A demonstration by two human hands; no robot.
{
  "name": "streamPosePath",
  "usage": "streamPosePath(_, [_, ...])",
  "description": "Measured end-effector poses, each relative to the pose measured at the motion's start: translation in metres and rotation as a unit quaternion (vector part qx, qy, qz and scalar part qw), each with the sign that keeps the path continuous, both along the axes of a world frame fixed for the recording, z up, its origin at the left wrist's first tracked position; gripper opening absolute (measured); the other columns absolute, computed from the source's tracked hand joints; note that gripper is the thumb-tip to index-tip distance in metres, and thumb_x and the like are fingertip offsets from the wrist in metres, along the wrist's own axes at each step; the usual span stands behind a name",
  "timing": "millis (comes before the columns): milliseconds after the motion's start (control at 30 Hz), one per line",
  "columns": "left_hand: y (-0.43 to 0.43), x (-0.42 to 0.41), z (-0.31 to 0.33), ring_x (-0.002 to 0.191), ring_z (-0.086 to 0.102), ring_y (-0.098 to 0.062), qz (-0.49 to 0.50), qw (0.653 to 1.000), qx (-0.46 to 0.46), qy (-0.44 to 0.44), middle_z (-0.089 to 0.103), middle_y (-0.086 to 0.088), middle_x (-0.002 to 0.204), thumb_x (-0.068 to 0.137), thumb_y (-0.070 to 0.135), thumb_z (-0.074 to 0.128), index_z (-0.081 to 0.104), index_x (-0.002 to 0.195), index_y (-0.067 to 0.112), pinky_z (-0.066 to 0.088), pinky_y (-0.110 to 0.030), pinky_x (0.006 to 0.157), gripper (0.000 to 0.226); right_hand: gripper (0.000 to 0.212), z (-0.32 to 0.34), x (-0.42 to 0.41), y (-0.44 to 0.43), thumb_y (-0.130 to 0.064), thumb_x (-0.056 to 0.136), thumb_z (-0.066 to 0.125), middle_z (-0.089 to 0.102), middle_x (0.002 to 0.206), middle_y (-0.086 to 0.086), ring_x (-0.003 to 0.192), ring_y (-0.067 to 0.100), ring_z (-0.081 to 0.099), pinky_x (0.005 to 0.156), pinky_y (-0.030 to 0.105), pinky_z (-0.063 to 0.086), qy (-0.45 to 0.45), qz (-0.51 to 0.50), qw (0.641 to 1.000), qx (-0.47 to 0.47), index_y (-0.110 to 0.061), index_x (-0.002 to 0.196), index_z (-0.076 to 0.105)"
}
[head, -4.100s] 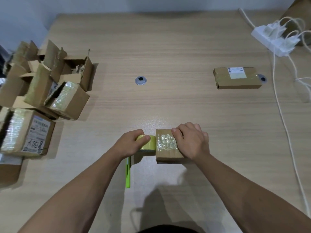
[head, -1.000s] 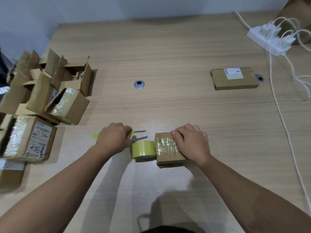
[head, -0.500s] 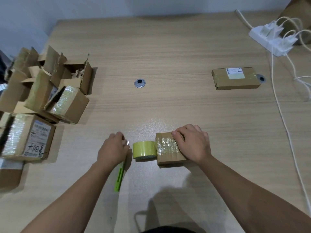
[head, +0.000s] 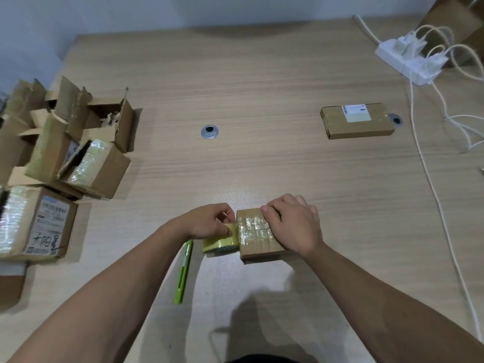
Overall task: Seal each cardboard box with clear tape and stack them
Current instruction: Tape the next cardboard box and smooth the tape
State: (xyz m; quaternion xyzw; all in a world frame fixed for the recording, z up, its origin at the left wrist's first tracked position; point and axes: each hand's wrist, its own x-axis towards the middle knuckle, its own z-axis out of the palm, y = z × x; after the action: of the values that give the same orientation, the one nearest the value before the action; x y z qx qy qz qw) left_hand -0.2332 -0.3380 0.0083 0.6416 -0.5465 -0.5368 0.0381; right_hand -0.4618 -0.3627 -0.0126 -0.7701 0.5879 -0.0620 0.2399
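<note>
The bench (head: 262,166) is pale wood-grain laminate, matt, with one faint shiny patch near its middle. At 6 o'clock the small box (head: 258,248) is plain brown cardboard, matt on its sides, its top under glossy, wrinkled clear tape. Touching it on the 9 o'clock side, the tape roll (head: 221,241) is yellowish glossy plastic film. The cutter (head: 183,273) just beside it is smooth lime-green plastic. At 2 o'clock the flat box (head: 340,127) is taped cardboard with a white paper label. The heap of boxes (head: 104,169) at 9 o'clock shows rough, torn cardboard edges (and shiny, crinkled tape bands). The grommet (head: 209,132) at 11 o'clock looks like silvery metal. The power strip (head: 392,52), beyond the flat box, is smooth white plastic.
</note>
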Motion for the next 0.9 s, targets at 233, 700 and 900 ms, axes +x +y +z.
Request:
streamPosePath(233, [0.005, 0.004, -0.004, 0.075, 0.057, 0.001, 0.021, 1.0, -0.01, 0.017, 0.066, 0.009, 0.088, 0.089, 0.009, 0.071, 0.068, 0.089, 0.023, 0.043, -0.015, 0.067, 0.014, 0.039, -0.001, 0.001, -0.001, -0.053, 0.103, 0.036, 0.059, 0.116, -0.015, 0.116, 0.009, 0.044, 0.093, 0.033, 0.024, 0.002, 0.006, 1.0, 0.0, -0.038, 0.111, 0.07])
streamPosePath(700, [0.048, 0.021, 0.006, 0.069, 0.053, -0.016, 0.228, 0.974, -0.003, 0.017, 0.068, 0.006, 0.072, 0.092, 0.003, 0.063, 0.066, 0.077, 0.016, 0.04, -0.024, 0.06, 0.02, 0.043, 0.008, 0.004, 0.002, -0.054, 0.104, 0.028, 0.057, 0.121, -0.012, 0.122, 0.013, 0.043, 0.097, 0.04, 0.026, 0.03, 0.018, 0.999, 0.011, -0.036, 0.119, 0.065])
streamPosePath(900, [0.063, 0.021, 0.021, 0.07, 0.05, -0.021, 0.291, 0.955, -0.028, 0.056, 0.063, -0.004, 0.08, 0.092, 0.006, 0.062, 0.071, 0.079, 0.017, 0.041, -0.03, 0.061, 0.019, 0.049, 0.043, 0.011, -0.007, -0.051, 0.105, 0.028, 0.043, 0.148, -0.005, 0.144, 0.023, 0.029, 0.11, 0.074, 0.004, 0.114, 0.098, 0.984, 0.095, -0.041, 0.153, 0.025])
